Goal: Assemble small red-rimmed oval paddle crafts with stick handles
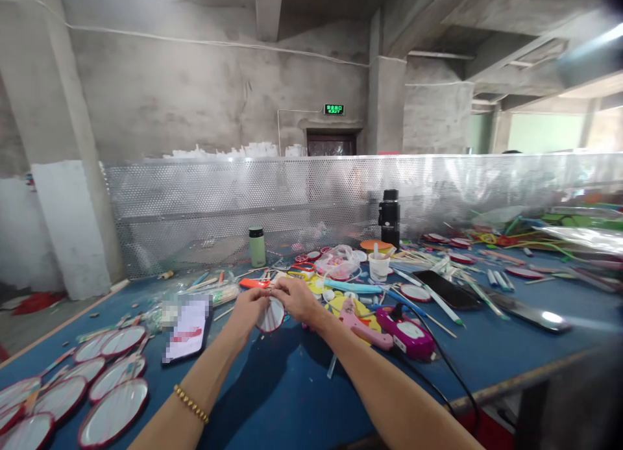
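Over the middle of the blue table, my left hand and my right hand come together at the top edge of a small round white disc with a red rim. The fingers of both hands are closed and pinch that edge, while the disc's face hangs below them. What the fingertips do there is partly hidden. Just behind the hands lies an orange-red piece. A pink glue gun rests to the right of my right forearm, beside a purple device with a black cord.
Several larger red-rimmed white discs cover the left of the table. A lit phone lies near them. Behind stand a green bottle, a white cup and a black flask, before a perforated metal screen. A dark phone lies right.
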Tool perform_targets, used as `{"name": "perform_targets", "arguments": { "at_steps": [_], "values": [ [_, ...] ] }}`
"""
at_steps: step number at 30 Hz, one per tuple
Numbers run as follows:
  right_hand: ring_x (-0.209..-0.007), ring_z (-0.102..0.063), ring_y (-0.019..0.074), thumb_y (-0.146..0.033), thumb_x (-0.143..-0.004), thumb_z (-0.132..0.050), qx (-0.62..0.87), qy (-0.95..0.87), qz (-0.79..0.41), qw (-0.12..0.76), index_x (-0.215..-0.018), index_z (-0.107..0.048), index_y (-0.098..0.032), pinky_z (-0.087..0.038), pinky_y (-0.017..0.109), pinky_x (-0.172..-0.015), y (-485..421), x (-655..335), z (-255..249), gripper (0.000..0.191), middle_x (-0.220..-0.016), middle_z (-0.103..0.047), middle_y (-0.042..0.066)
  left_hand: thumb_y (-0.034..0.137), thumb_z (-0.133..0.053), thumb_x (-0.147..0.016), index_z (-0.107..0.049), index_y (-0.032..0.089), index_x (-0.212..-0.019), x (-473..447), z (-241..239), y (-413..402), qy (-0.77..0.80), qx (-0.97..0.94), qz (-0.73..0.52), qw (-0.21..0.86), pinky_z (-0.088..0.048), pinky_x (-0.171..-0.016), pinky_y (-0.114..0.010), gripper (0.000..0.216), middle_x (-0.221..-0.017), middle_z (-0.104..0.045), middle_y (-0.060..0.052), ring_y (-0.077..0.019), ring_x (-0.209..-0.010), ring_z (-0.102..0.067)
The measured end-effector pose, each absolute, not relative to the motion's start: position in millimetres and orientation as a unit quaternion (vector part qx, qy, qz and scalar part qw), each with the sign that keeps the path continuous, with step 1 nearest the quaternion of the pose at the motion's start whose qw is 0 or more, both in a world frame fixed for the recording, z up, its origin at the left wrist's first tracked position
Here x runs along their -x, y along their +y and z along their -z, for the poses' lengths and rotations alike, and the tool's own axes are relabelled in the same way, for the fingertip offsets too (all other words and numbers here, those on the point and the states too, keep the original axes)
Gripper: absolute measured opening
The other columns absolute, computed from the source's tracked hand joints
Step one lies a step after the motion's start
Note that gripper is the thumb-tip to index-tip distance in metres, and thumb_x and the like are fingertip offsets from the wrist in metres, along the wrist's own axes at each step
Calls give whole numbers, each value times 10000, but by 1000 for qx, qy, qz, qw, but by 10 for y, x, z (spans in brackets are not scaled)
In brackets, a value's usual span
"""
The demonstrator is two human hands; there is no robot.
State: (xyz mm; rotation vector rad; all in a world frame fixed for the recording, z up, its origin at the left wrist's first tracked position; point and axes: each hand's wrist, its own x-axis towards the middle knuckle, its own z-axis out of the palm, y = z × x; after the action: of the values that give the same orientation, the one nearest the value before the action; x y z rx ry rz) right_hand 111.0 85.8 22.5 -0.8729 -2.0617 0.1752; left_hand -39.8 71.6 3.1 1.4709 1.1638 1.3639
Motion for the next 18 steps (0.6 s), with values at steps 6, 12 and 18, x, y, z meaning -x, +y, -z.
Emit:
{"name": "perform_targets", "arguments": {
  "at_steps": [6, 12, 18],
  "values": [
    [-631, -518, 111, -175, -847, -617, 359, -833, -73, 415, -737, -661, -149, -319, 206, -592, 800, -1108, -242, 122, -651, -611, -8, 290, -606, -571, -667, 114, -699, 357, -39, 700, 468, -571, -546, 396, -353, -533, -241, 225, -613, -636, -27, -140, -546, -536],
    [-687, -560, 127, -154, -854, -603, 351, -847, -63, 396, -768, -662, -164, -350, 213, -633, 730, -1084, -285, 104, -715, -651, 7, 243, -601, -560, -613, 130, -614, 352, -41, 692, 498, -567, -539, 374, -301, -473, -228, 126, -509, -562, 9, -109, -453, -465],
    [-664, -570, 122, -92, -798, -634, 337, -826, -99, 440, -776, -659, -156, -375, 204, -631, 794, -1100, -272, 72, -690, -650, -2, 253, -588, -555, -596, 141, -623, 343, -74, 660, 488, -571, -543, 376, -313, -478, -221, 131, -506, -549, 22, -106, -458, -468]
  ]
}}
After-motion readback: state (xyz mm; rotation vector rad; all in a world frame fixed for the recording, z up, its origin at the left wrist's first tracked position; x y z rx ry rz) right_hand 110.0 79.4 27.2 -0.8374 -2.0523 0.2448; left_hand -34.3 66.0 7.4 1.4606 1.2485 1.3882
